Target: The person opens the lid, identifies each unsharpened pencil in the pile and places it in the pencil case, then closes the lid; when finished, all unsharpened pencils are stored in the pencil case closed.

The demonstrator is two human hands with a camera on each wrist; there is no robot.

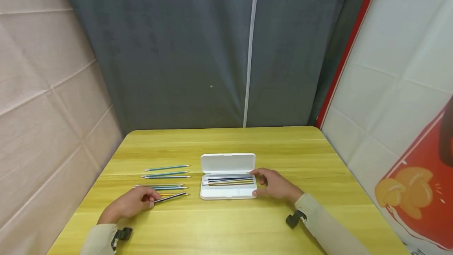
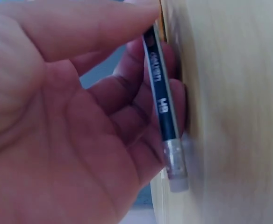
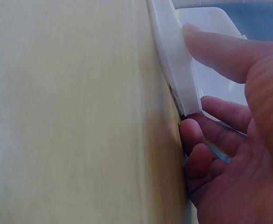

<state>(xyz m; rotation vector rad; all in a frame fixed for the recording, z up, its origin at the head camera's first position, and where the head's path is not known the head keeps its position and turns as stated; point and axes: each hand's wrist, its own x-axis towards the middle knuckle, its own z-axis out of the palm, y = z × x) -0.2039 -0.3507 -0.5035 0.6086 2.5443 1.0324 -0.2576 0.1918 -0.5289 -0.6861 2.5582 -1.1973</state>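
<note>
Between thumb and fingers, my left hand (image 1: 136, 201) pinches a dark pencil (image 1: 171, 197). Its "HB" lettering, metal band and white eraser show on the dark pencil (image 2: 162, 98) in the left wrist view; its tip points right in the head view. A white pencil case (image 1: 228, 193) lies with its lid (image 1: 228, 163) raised at the back. Several pencils (image 1: 230, 180) lie lengthwise inside it. At the case's right end, my right hand (image 1: 277, 186) holds it, thumb at the front and fingers toward the hinge. The right wrist view shows the thumb (image 3: 220, 51) against the white wall.
Several loose pencils lie left of the case in rough rows: a teal one (image 1: 166, 167) at the back, blue ones (image 1: 168, 176) in the middle, and others near the left hand, including a yellow one (image 1: 168, 194). Grey curtain (image 1: 177, 50) hangs behind the wooden table (image 1: 226, 227).
</note>
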